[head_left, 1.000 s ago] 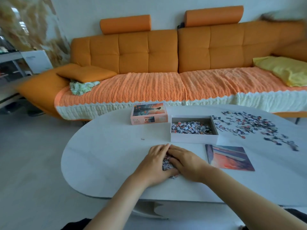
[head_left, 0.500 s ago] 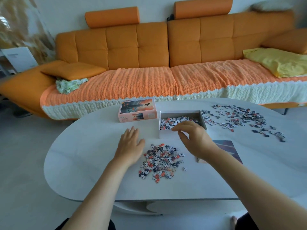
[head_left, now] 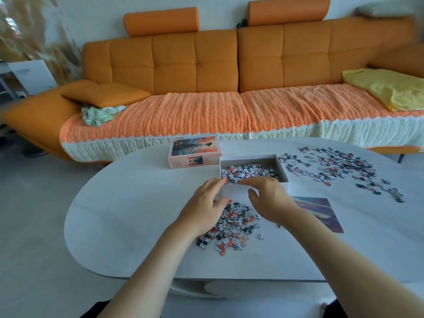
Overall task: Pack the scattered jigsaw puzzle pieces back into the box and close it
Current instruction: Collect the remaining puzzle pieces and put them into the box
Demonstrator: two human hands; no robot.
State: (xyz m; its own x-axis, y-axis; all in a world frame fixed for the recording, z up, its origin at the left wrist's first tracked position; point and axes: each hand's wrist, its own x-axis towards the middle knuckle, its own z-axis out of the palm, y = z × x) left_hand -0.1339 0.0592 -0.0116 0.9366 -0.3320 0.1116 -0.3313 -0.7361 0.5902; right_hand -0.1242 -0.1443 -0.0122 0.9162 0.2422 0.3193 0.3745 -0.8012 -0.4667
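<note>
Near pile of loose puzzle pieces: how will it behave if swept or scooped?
The near pile is many small separate pieces, so it probably spreads rather than moves as one. They lie flat on the smooth table, so likely easier swept than pinched.

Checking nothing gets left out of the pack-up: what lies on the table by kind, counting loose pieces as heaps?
Open box tray: 1
Box lid: 1
Picture card: 1
Heaps of loose pieces: 2, near heap and right-hand spread
Total: 5
</note>
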